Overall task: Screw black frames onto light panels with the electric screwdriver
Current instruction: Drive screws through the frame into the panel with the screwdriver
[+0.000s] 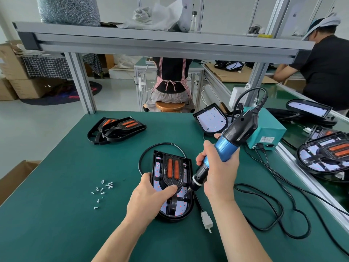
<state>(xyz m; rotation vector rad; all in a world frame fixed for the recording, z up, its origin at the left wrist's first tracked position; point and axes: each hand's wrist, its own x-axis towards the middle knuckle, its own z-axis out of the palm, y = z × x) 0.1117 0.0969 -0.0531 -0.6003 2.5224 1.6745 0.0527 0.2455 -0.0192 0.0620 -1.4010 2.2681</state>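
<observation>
Worktop: green mat; the near edge was cut off by the view.
Light panel: lay flat at the middle of the worktop, towards the near edge, its near-left part hidden under a hand.
Black frame: seated on the light panel, orange inserts uppermost.
Electric screwdriver: tilted, bit down at the frame's right side; the tip and any screw under it could not be made out.
Power box: teal, at the right edge.
Spare frames: stacked near the far-left corner; count unclear.
Right hand: clenched round the screwdriver barrel.
Left hand: grasped the light panel, fingers over its left edge, thumb pressing the frame.
Screws: loose, left of the panel.
</observation>
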